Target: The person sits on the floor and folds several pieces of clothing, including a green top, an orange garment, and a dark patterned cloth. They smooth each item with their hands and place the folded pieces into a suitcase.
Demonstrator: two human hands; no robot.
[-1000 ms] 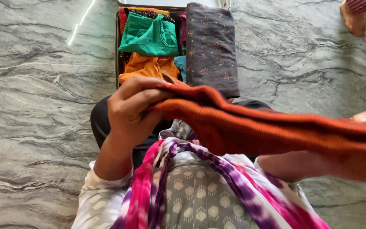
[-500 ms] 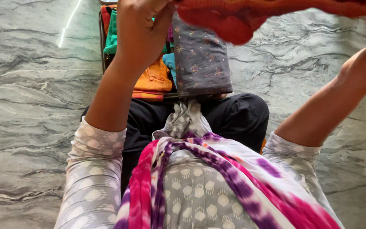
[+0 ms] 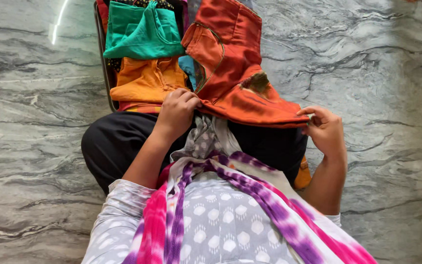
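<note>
- Spreading across the whole frame is the grey veined marble floor (image 3: 391,73); the person sits on it, black-trousered legs folded, a grey patterned top and a pink-and-purple tie-dye scarf (image 3: 269,205) in the near part of the view.
- Just beyond the knees sits an open case (image 3: 101,58) packed with folded clothes: a green garment (image 3: 140,32) at the far left and an orange garment (image 3: 145,80) nearer, touching it.
- The rust-orange blouse (image 3: 235,63) lies over the right half of that stack, its near hem reaching the lap and one sleeve folded across its left side.
- To lay it well, my judgement is that the near hem should be kept taut and level between both hands, so the cloth settles flat and square over the pile without bunching; the sleeve wants tucking inside the outline.
- The left hand (image 3: 177,115) is at the near left corner of the blouse, fingers (image 3: 184,98) curled together and clamped on the hem edge.
- The right hand (image 3: 326,129) is at the near right corner, thumb and fingers (image 3: 313,111) pinched shut on the folded edge, the remaining ones loosely bent.
- A small patch of yellow-orange cloth (image 3: 303,176) shows by the right knee; what it belongs to cannot be told.
</note>
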